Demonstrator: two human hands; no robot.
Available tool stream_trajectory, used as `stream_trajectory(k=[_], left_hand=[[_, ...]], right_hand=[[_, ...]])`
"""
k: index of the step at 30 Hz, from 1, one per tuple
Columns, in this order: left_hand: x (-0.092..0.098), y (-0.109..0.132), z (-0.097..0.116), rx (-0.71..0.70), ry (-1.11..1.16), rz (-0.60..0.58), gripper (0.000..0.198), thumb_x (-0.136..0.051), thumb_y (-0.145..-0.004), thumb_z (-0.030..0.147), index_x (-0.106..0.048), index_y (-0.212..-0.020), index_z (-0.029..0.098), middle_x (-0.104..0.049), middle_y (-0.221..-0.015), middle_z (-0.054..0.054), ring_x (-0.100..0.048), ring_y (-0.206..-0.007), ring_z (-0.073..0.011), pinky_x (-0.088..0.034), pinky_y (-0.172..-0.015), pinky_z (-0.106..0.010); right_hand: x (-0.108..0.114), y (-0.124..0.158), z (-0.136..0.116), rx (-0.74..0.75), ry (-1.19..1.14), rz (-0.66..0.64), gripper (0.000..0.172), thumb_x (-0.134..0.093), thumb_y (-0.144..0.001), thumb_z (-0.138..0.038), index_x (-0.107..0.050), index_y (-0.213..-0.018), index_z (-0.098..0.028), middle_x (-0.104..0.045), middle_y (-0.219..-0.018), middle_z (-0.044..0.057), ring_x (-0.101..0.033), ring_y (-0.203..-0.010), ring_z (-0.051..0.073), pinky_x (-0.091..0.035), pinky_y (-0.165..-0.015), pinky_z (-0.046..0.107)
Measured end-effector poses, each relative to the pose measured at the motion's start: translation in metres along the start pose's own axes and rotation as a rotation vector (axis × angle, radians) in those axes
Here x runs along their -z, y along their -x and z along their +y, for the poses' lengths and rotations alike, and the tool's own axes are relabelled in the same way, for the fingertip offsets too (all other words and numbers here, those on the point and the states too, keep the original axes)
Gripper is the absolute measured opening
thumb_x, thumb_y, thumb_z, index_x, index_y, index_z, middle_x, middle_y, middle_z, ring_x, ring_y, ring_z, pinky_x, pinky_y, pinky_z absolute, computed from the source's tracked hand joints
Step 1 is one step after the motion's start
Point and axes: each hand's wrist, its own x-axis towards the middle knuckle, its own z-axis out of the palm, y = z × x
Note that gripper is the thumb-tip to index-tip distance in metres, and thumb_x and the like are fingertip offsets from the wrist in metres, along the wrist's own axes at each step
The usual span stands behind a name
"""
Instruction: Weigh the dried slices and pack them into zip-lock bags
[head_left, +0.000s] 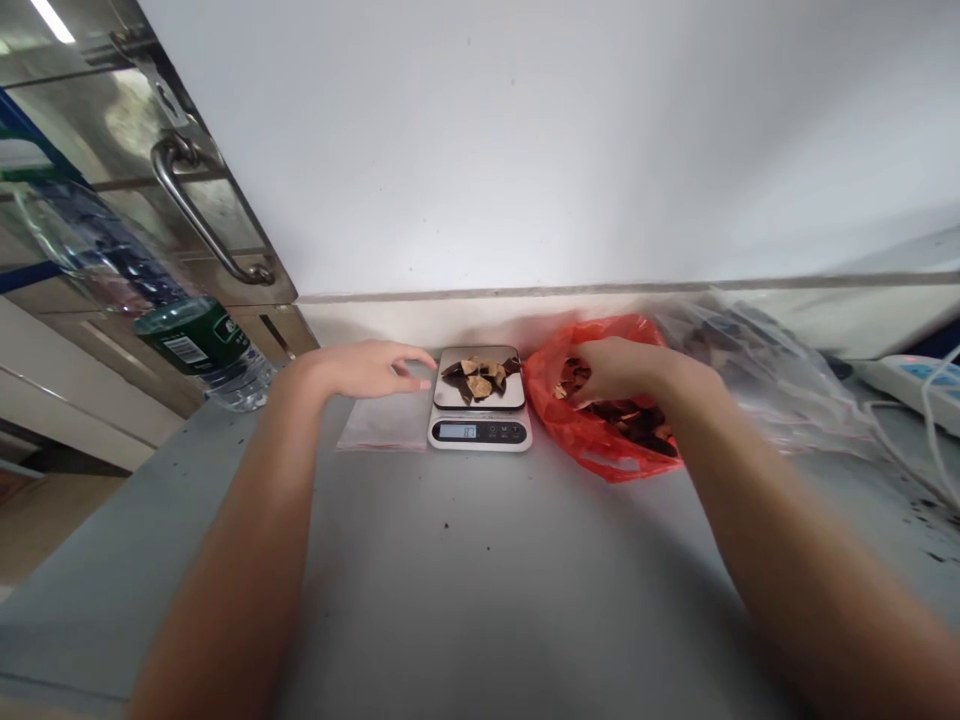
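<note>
Loosely spread, the left hand [367, 370] hangs beside the scale [480, 433] — right hand [619, 365] in the red bag [574, 448], grip unclear.

— And there's the scale [480, 436], right up by the back edge of the bench [465, 590], brown pieces [478, 380] heaped on it!
— Digits on the display [456, 432], too small to call. Left hand [386, 368] just beside it, fingers parted, nothing in the grip, over a flat bag [382, 425].
— Touching the scale?
— Can't tell! Right hand [619, 365] now: down in the red bag [545, 385], among more pieces [641, 425], fingertips hidden.
— Farther right along that edge, clear bags [765, 380].
— And a bottle [196, 330] at the back left corner!
</note>
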Motion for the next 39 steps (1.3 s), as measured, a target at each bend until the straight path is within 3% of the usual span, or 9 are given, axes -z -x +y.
stream_trajectory(k=[3,8,13,17,20,24,29,35,39], left_hand=[[0.0,-0.001,-0.001,0.014,0.002,0.006,0.071,-0.041,-0.093,0.062,-0.048,-0.157,0.033,-0.058,-0.157,-0.006,-0.062,-0.133,-0.0306,-0.048,-0.11,-0.038],[0.0,-0.002,-0.004,0.022,0.021,-0.009,0.072,-0.043,-0.092,0.063,-0.046,-0.157,0.033,-0.055,-0.16,-0.005,-0.06,-0.135,-0.0315,-0.047,-0.112,-0.04],[0.0,0.0,-0.003,0.002,0.029,0.0,0.071,-0.041,-0.092,0.06,-0.047,-0.157,0.031,-0.054,-0.16,-0.006,-0.06,-0.136,-0.0313,-0.049,-0.109,-0.037],[0.0,0.0,-0.003,-0.01,0.019,0.003,0.069,-0.041,-0.092,0.059,-0.048,-0.156,0.032,-0.056,-0.159,-0.006,-0.061,-0.135,-0.0308,-0.051,-0.107,-0.037],[0.0,0.001,-0.002,-0.003,0.014,0.006,0.07,-0.041,-0.092,0.06,-0.048,-0.156,0.032,-0.057,-0.158,-0.006,-0.062,-0.134,-0.0303,-0.05,-0.108,-0.036],[-0.001,0.001,-0.003,-0.003,0.004,0.014,0.071,-0.041,-0.092,0.059,-0.048,-0.156,0.03,-0.057,-0.158,-0.007,-0.062,-0.133,-0.0307,-0.048,-0.11,-0.037],[-0.002,0.001,-0.006,0.0,0.006,0.023,0.073,-0.041,-0.091,0.06,-0.047,-0.157,0.03,-0.057,-0.158,-0.007,-0.062,-0.132,-0.0309,-0.048,-0.109,-0.037],[0.0,0.002,0.0,0.006,-0.001,0.018,0.069,-0.039,-0.093,0.055,-0.048,-0.156,0.028,-0.06,-0.155,-0.007,-0.066,-0.126,-0.0284,-0.048,-0.108,-0.034],[0.0,0.001,0.001,0.001,0.007,0.001,0.068,-0.04,-0.094,0.055,-0.047,-0.156,0.027,-0.056,-0.158,-0.007,-0.063,-0.131,-0.0276,-0.047,-0.109,-0.033]], right_hand=[[-0.004,-0.004,-0.004,-0.037,0.001,-0.104,0.026,-0.071,-0.072,-0.007,-0.054,-0.06,-0.023,-0.06,-0.056,-0.001,-0.057,-0.049,0.015,-0.042,-0.045,0.026],[-0.007,-0.004,-0.002,-0.053,-0.006,-0.048,0.032,-0.062,-0.072,0.0,-0.046,-0.057,-0.024,-0.052,-0.051,-0.002,-0.049,-0.045,0.015,-0.037,-0.047,0.029],[-0.001,0.002,-0.004,-0.075,-0.001,-0.039,0.036,-0.058,-0.07,0.002,-0.042,-0.051,-0.024,-0.05,-0.049,0.0,-0.055,-0.05,0.019,-0.039,-0.053,0.033],[0.009,0.006,-0.007,-0.117,0.002,-0.028,0.031,-0.058,-0.07,0.002,-0.051,-0.057,-0.024,-0.056,-0.052,0.002,-0.057,-0.049,0.02,-0.039,-0.051,0.033],[0.015,0.006,-0.006,-0.039,0.024,-0.025,0.025,-0.06,-0.069,0.001,-0.061,-0.067,-0.023,-0.064,-0.062,0.003,-0.062,-0.058,0.021,-0.043,-0.054,0.032],[0.023,0.004,0.0,0.059,0.068,-0.021,0.024,-0.06,-0.071,0.001,-0.063,-0.069,-0.022,-0.068,-0.073,0.004,-0.063,-0.069,0.021,-0.044,-0.061,0.031],[0.034,0.014,0.0,0.067,0.08,-0.006,0.028,-0.064,-0.074,-0.002,-0.057,-0.058,-0.023,-0.061,-0.064,0.001,-0.057,-0.065,0.019,-0.038,-0.056,0.03],[0.044,0.027,-0.003,0.237,-0.118,-0.026,0.018,-0.063,-0.079,-0.009,-0.069,-0.07,-0.024,-0.067,-0.068,-0.003,-0.057,-0.063,0.016,-0.04,-0.056,0.029],[0.036,0.022,-0.015,0.335,-0.278,0.079,0.013,-0.065,-0.085,-0.017,-0.077,-0.087,-0.023,-0.076,-0.081,-0.001,-0.065,-0.073,0.017,-0.047,-0.067,0.028]])
